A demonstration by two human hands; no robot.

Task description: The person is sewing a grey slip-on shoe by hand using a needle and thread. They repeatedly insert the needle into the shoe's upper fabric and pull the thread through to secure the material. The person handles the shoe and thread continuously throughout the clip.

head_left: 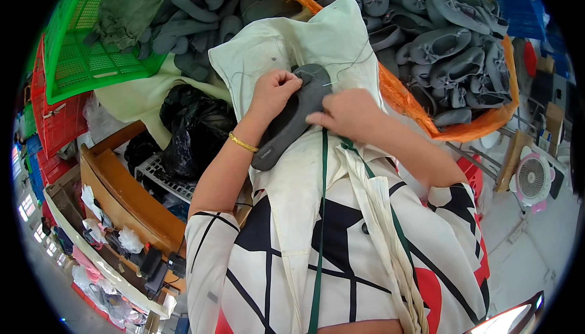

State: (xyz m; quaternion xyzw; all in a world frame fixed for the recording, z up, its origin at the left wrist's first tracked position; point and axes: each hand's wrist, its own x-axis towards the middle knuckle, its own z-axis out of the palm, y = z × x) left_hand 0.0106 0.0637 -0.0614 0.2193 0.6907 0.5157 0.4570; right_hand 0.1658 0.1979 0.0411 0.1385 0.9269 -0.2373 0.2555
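A dark grey slip-on shoe (281, 142) lies lengthwise over the white cloth (250, 51) on my lap, toe pointing away. My left hand (274, 95), a gold bracelet at its wrist, pinches the shoe's upper near the toe. Beside the shoe's right edge my right hand (352, 113) is closed, its thumb against the shoe's side; what its curled fingers hold is hidden. A thin bright needle (329, 84) shows at the toe, just beyond the right hand. Dark thread (348, 62) loops loosely over the cloth from the toe area.
An orange sack (510, 84) full of grey shoes (448, 45) stands at the far right. More shoes lie at the far left by a green crate (91, 60). A black plastic bag (198, 124) and a wooden drawer unit (131, 191) are left; a fan (532, 177) stands right.
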